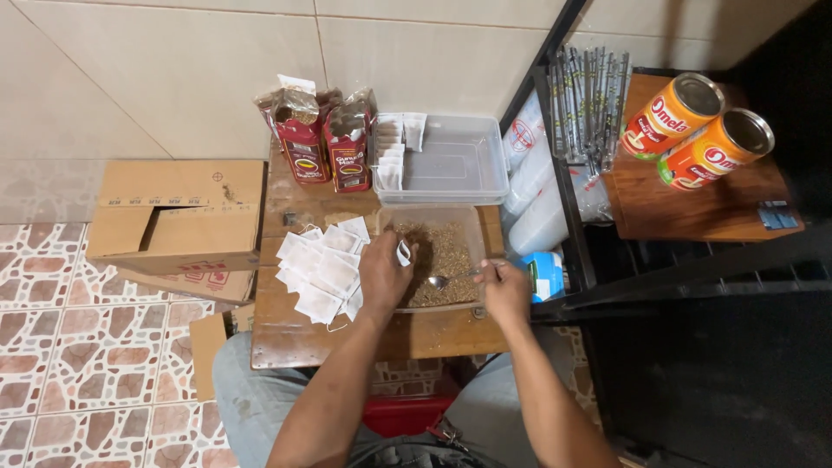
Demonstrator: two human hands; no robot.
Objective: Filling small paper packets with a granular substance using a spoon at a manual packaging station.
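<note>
From the head view, the left hand [384,276] was pinching a small white sachet [404,252] between its fingers, holding it at the left rim of the tray [475,227]. The right hand [507,290] was closed around the handle of a spoon [451,278], and the spoon's bowl lay over the brown loose tea [442,251] that filled the tray. The tray sat on the bench [295,342], right in front of the person.

Left of the tray, a heap of flat white bags [319,269] was spread across the wood, just beside the left wrist. Behind the tray stood a clear tub [459,160], with a row of white bags upright along its left wall. Beside the tub, two red packets [325,139] stood with their tops torn open.

On the floor to the left lay an open carton [178,212]. To the right, past a black frame, two orange tins [698,126] lay on their sides on a wooden shelf [711,208], near a bundle of straws [589,100]. Stacked clear lids [537,186] leaned between bench and frame, with a blue packet [546,273] just beside the right hand.
</note>
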